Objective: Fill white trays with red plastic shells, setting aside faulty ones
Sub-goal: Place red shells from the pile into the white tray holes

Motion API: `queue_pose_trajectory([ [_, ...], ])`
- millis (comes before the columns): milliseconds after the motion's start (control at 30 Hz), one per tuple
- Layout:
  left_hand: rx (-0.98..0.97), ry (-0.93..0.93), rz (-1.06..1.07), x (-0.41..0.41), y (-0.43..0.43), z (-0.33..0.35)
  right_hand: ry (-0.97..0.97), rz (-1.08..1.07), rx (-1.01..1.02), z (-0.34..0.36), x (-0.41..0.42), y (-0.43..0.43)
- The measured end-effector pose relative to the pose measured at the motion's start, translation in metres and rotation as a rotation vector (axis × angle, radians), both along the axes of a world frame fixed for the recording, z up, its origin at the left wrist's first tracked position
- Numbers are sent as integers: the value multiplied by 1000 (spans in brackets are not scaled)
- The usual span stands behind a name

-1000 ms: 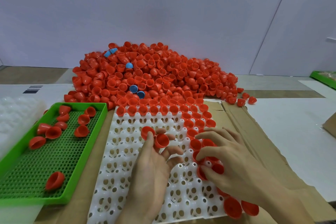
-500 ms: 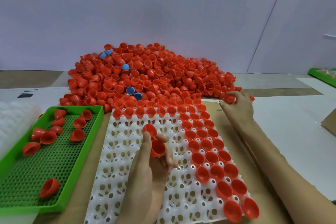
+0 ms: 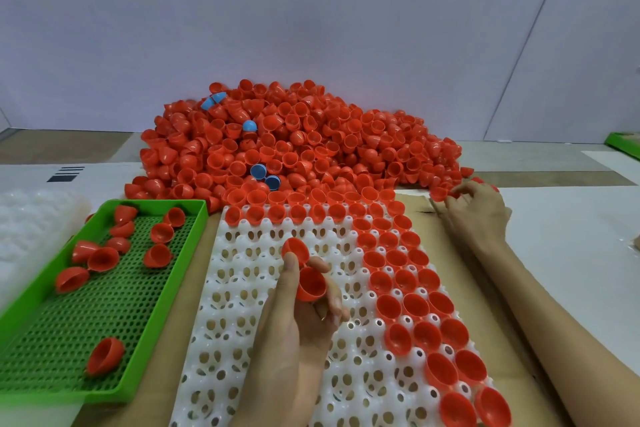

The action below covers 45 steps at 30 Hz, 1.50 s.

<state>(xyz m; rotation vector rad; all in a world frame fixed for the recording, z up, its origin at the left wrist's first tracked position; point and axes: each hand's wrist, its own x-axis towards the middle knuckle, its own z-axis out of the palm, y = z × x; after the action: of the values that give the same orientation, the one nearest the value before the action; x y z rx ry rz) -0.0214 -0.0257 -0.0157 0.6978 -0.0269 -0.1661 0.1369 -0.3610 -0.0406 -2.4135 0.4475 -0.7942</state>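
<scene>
Now the right hand (image 3: 479,210), gone from the half-filled white tray (image 3: 242,291) a second ago, curls its fingers round loose shells (image 3: 439,193) at the pile's (image 3: 311,149) edge to restock, while the left hand (image 3: 294,326) grips two shells (image 3: 310,282) above the tray.

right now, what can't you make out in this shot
Head view throughout.
White tray pockets under the left hand: covered by it.
Whether the right hand grips shells at the pile edge: its fingers cover the contact.
White tray's near end: cut by bottom edge.
Shell faults: too small.
</scene>
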Motion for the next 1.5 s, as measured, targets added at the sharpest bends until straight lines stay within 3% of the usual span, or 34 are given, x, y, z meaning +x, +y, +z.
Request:
queue_pose_trajectory([
  [100,73,64,20,-10,-36,-1,-39,249,101,17,-19,27],
  [267,17,50,3,-9,-31,0,-89,663,26,61,-90,89],
  [333,73,24,10,-10,-32,-2,-142,763,-92,72,-116,111],
  [467,185,-42,-8,-10,-32,2,-132,896,-93,71,-142,133],
  [600,218,-36,-14,-10,-33,-4,-143,908,-129,61,-149,137],
  [800,197,-68,-24,-11,-32,-3,-111,922,75,54,-160,140],
  [1167,273,-172,-7,-12,-32,-6,-370,758,154,41,-178,148],
  [1300,205,-154,-58,-12,-32,-4,-319,683,240,50,-185,138],
  [1400,41,-78,-77,-10,-29,-4,-213,654,282,53,-189,125],
  [1500,-12,-37,-72,-10,-29,-6,-73,739,164,51,-199,111],
])
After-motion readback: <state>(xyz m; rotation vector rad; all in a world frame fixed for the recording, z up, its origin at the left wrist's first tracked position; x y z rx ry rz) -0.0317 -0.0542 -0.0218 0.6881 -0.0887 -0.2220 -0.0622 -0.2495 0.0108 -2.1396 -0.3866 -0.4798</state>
